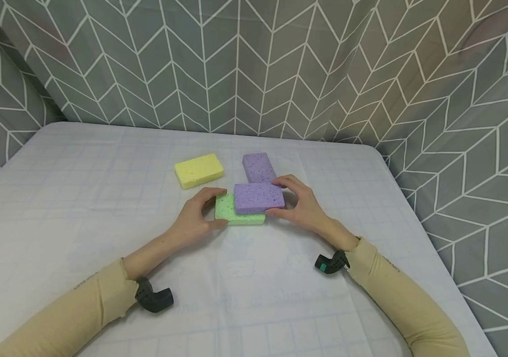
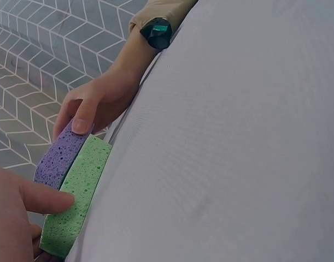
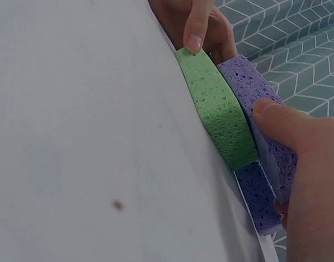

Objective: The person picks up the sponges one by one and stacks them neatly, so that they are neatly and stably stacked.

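Note:
On the table lies a green sponge (image 1: 224,209); my left hand (image 1: 193,218) holds it by its left end, thumb on the near side and fingers on the far side. A purple sponge (image 1: 259,198) overlaps the top of the green one, offset to the right. My right hand (image 1: 304,208) pinches this purple sponge at its right end, with the thumb (image 3: 276,121) along its near edge. Just behind, a second purple sponge (image 1: 258,166) lies partly hidden by the held one. In the right wrist view its dark end (image 3: 258,199) shows below the green sponge.
A yellow sponge (image 1: 198,170) lies on the table behind my left hand. The table's white cover (image 1: 102,188) has a faint grid. A grey patterned curtain (image 1: 236,64) hangs along the back and right edges. Each sleeve cuff carries a small black camera (image 1: 153,296).

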Tool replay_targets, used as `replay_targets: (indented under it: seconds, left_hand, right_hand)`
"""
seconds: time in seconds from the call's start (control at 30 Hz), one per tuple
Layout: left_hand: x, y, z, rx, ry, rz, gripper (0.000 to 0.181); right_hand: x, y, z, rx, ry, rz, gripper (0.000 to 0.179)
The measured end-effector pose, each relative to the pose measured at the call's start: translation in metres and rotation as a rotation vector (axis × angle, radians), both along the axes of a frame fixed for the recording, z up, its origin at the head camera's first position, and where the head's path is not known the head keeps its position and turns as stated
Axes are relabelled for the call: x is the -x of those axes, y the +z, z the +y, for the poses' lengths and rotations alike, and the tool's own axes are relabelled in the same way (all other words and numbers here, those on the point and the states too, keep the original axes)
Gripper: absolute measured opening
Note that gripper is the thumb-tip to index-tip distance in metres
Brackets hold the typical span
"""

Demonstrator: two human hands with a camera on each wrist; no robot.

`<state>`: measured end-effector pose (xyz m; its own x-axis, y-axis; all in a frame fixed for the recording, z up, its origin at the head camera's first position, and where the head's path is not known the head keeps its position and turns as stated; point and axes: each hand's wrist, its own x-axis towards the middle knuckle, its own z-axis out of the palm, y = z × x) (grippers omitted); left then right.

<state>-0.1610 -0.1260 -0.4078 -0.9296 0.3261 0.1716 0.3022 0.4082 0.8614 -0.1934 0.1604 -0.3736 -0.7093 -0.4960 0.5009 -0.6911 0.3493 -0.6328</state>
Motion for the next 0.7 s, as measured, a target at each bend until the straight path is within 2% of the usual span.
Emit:
replay_targets:
  seconds: [0.57,0.7]
  left_hand:
    - [0.0002,0.0001,0.0004,-0.006,-0.001,-0.009,0.073]
    - [0.0004,0.0004,0.0005,-0.016,-0.004,-0.010,0.073]
  right_hand:
    - [-0.0069,0.0028,-0.0065,-0.012,-0.030,-0.048,0.061]
    - [-0.0037,-0.0023,-0.0066,-0.021,-0.035,-0.059,0.062]
